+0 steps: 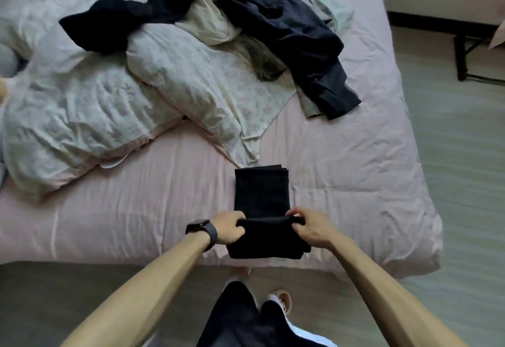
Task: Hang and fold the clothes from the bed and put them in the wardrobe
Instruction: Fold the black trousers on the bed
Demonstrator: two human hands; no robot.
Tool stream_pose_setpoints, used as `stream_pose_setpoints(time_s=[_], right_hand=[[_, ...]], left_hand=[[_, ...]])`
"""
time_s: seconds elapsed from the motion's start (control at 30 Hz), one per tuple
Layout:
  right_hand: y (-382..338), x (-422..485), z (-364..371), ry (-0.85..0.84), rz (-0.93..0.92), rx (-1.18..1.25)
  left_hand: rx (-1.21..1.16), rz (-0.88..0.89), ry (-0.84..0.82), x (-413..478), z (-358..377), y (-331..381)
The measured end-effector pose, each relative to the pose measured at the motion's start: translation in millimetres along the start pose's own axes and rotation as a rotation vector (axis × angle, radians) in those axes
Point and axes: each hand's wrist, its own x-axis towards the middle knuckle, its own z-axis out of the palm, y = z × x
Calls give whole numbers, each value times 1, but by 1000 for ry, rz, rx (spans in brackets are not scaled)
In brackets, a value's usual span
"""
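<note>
The black garment (261, 193) lies half folded at the near edge of the bed (355, 182). The left hand (229, 228) and right hand (310, 226) each pinch one end of its raised fold. If one hand pulls unevenly or lets go early, the layers could slip askew, or the near end could slide off the edge. What kind of garment it is I cannot tell. The far pile (273, 19) is cut off at the top. No wardrobe shows.
</note>
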Motion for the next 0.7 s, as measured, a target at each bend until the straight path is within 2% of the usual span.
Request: stream_pose_setpoints(time_s=[0.1,0.2,0.4,0.7], right_hand=[[0,32,-6,261,-16,174],[-1,90,-2,402,-2,302],[6,173,11,570,106,528],[17,233,22,687,107,419]], left_hand=[[-201,-27,215,25,-28,-15],[-352,-44,341,79,-46,-34],[-565,-120,506,155,-39,-56],[-597,-168,665,211,-38,-69]])
